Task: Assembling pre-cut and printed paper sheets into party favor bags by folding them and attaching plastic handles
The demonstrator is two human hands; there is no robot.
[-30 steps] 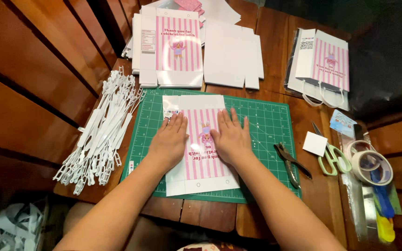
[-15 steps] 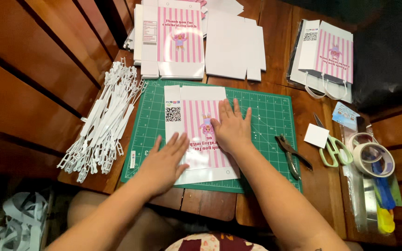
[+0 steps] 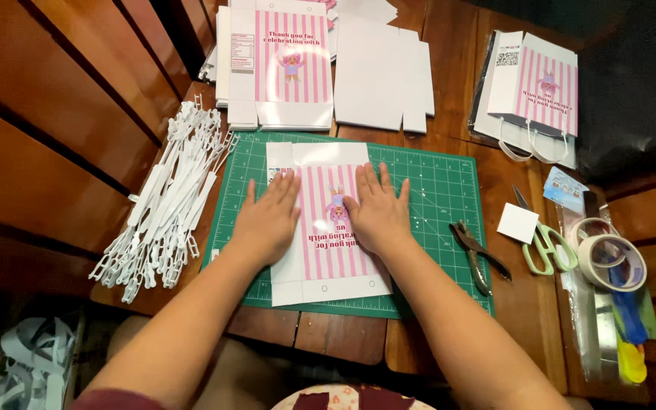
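Both hands lie flat and spread, palms down, on a pink-striped flat box blank (image 3: pixel 328 228) that rests in the middle of the green cutting mat (image 3: pixel 434 197). The left hand (image 3: pixel 267 220) presses its left panel, the right hand (image 3: pixel 377 216) the striped face just beside it. The blank looks like thin, light card: stiff along its panels, easily creased, probably slick on the mat. It seems best held by its edges or flaps.
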